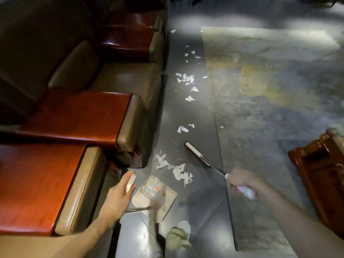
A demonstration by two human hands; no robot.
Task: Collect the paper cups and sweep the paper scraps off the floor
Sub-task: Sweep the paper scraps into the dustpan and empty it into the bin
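The dustpan (155, 197) is seen standing on the dark floor (201, 202), its pan dotted with white bits and its upright handle smeared by motion blur. Just left of the dustpan, the left hand (119, 194) is held out, its fingers (128, 176) curled round a pale paper cup (131, 181). The cup is blurred, and whether the dustpan's handle is also touched cannot be told.

Right of the dustpan and well apart from it, the right hand (240, 180) is wrapped round the white grip of the broom (197, 155), fingers fully closed on it. The broom's head is laid on the floor beyond the dustpan, up and to its right. Between that head and the dustpan's mouth a heap of paper scraps (176, 171) is spread, reaching right up to the pan's front lip. More scraps are scattered farther beyond the dustpan, strung in a loose line along the floor past the broom head.

Left of the dustpan, a row of seats (130, 81) with glossy reddish armrests (74, 116) is lined up. To the dustpan's right a patterned rug (270, 90) is laid, and past it a carved wooden piece (320, 164) is caught at the frame's edge. Just below the dustpan, a foot in a pale slipper (179, 233) is planted.
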